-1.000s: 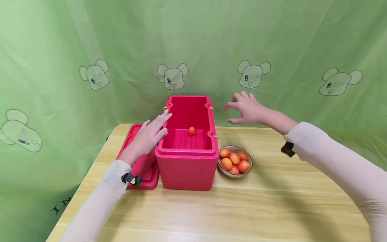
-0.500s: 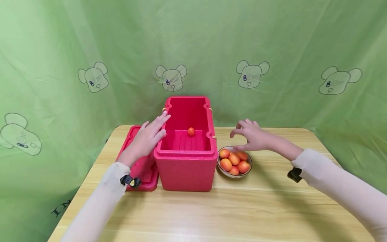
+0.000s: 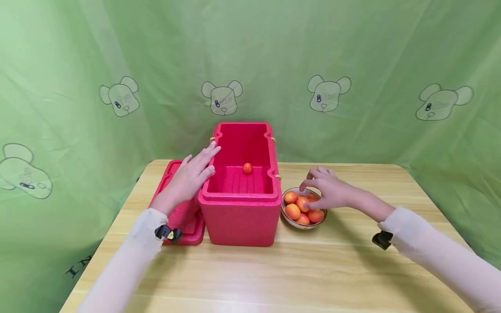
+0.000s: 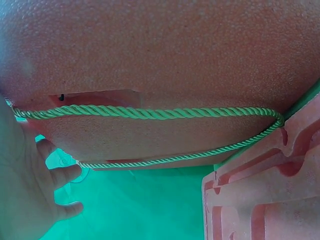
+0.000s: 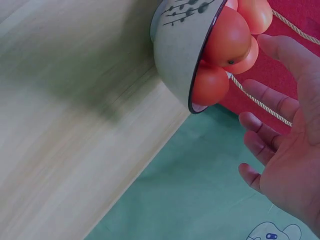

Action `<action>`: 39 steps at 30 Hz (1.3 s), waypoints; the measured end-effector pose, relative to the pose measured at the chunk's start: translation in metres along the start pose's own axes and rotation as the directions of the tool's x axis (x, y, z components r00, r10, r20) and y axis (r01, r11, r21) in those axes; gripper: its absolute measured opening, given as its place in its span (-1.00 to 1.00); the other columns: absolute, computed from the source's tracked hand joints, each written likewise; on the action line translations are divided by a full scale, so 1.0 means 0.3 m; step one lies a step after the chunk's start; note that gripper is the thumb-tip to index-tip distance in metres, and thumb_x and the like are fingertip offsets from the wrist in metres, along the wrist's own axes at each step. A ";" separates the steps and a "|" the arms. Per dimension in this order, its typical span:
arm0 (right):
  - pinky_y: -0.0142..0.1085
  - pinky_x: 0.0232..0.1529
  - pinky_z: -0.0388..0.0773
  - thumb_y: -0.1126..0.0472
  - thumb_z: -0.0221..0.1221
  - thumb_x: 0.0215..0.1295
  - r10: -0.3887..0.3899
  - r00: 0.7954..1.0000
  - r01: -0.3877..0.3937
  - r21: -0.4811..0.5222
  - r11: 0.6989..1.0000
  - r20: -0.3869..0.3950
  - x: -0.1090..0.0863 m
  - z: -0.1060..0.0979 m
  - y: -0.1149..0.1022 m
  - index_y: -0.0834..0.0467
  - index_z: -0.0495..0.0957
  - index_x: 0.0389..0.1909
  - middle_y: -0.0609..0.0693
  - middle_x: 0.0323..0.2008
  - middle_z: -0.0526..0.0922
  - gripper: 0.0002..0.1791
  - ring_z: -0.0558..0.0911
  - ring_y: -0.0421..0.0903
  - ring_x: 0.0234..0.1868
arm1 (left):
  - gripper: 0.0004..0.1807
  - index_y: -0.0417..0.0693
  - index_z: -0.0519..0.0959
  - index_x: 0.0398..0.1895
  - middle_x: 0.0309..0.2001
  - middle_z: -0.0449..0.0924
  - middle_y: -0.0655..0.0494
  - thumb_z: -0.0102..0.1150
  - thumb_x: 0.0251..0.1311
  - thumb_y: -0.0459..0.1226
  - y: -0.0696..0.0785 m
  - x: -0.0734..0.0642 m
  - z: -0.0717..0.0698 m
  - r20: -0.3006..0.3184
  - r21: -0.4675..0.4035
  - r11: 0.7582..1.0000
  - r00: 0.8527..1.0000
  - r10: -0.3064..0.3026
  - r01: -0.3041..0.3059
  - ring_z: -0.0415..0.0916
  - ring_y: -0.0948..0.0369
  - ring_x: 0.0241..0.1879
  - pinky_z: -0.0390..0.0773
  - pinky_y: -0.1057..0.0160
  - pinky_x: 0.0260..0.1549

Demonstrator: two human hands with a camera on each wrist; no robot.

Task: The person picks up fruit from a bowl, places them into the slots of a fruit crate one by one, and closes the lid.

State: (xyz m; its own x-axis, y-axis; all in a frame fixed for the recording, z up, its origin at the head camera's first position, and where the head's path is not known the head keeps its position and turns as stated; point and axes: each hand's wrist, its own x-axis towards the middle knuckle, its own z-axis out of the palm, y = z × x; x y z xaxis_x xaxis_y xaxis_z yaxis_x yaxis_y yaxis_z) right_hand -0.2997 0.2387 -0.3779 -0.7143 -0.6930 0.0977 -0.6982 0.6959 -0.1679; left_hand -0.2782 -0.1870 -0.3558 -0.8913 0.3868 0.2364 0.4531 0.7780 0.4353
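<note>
An open red foam box [image 3: 240, 221] stands on the table, with one small orange-red round fruit [image 3: 247, 168] on its floor. My left hand [image 3: 192, 176] rests on the box's left rim, fingers straight. To the right of the box, a white bowl [image 3: 288, 221] with a dark rim holds several orange-red, tomato-like fruits [image 3: 292, 211]. My right hand [image 3: 328, 189] is over the bowl's right side, thumb and fingers apart and loosely bent. In the right wrist view its thumb tip is right at a fruit [image 5: 255, 16], and nothing is gripped.
The red lid [image 3: 192, 226] lies on the table against the box's left side. Rope handles run along the box's sides, one rope [image 4: 170, 113] hanging below the left hand. Behind the wooden table [image 3: 242, 278] hangs a green curtain [image 3: 274, 43] with mouse-head drawings.
My right hand has come down from the air behind the bowl to the fruits in it. The left hand stays on the box rim.
</note>
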 end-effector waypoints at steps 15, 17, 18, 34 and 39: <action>-0.14 -0.15 0.15 0.07 0.49 -0.09 -0.046 0.998 0.046 -0.017 0.999 -0.032 -0.009 0.052 -0.012 -0.05 0.71 -0.34 -0.04 -0.24 0.51 -0.75 0.33 -0.07 -0.15 | -0.26 0.39 -0.08 0.66 0.68 -0.20 0.33 -0.12 0.50 0.09 0.003 -0.008 0.009 0.005 -0.020 1.000 1.000 -0.009 0.010 -0.11 0.06 0.65 -0.19 -0.30 0.56; -0.14 -0.15 0.15 0.07 0.50 -0.11 -0.062 0.997 0.060 -0.034 0.998 -0.048 -0.012 0.058 -0.009 -0.06 0.69 -0.38 -0.04 -0.25 0.49 -0.76 0.30 -0.09 -0.19 | -0.26 0.39 -0.08 0.66 0.68 -0.21 0.32 -0.12 0.50 0.08 0.005 -0.007 0.009 0.006 -0.023 1.000 1.000 -0.007 0.007 -0.11 0.06 0.65 -0.19 -0.30 0.55; -0.14 -0.15 0.15 0.07 0.50 -0.10 -0.068 0.996 0.066 -0.037 0.997 -0.054 -0.012 0.061 -0.007 -0.06 0.68 -0.39 -0.05 -0.25 0.48 -0.77 0.29 -0.10 -0.20 | -0.26 0.39 -0.08 0.66 0.68 -0.20 0.32 -0.12 0.49 0.08 0.005 -0.007 0.009 0.006 -0.023 1.000 1.000 -0.006 0.006 -0.11 0.05 0.65 -0.19 -0.31 0.55; -0.13 -0.11 0.16 0.07 0.48 -0.07 -0.060 0.995 0.059 -0.017 0.998 -0.079 -0.014 0.054 -0.001 0.02 0.66 -0.35 -0.01 -0.21 0.51 -0.73 0.32 -0.08 -0.18 | -0.26 0.39 -0.07 0.66 0.68 -0.18 0.32 -0.10 0.49 0.07 0.004 -0.004 0.006 -0.003 -0.018 1.000 1.000 -0.007 0.007 -0.09 0.07 0.65 -0.17 -0.31 0.55; -0.13 -0.10 0.16 0.05 0.48 -0.06 -0.054 0.995 0.053 -0.011 0.999 -0.087 -0.015 0.050 0.005 0.02 0.67 -0.33 -0.03 -0.21 0.51 -0.73 0.32 -0.10 -0.17 | -0.27 0.40 -0.07 0.66 0.67 -0.18 0.31 -0.11 0.49 0.06 0.006 -0.002 0.003 -0.004 -0.015 1.000 1.000 -0.006 0.006 -0.08 0.06 0.65 -0.17 -0.31 0.55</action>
State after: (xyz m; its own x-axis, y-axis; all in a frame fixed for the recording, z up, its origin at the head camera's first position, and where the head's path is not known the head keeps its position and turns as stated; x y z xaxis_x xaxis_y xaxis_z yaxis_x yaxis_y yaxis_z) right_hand -0.2968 0.2398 -0.3933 -0.6773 -0.7104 0.1915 -0.7355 0.6603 -0.1516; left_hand -0.2768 -0.1854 -0.3559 -0.8940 0.3802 0.2371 0.4479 0.7728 0.4496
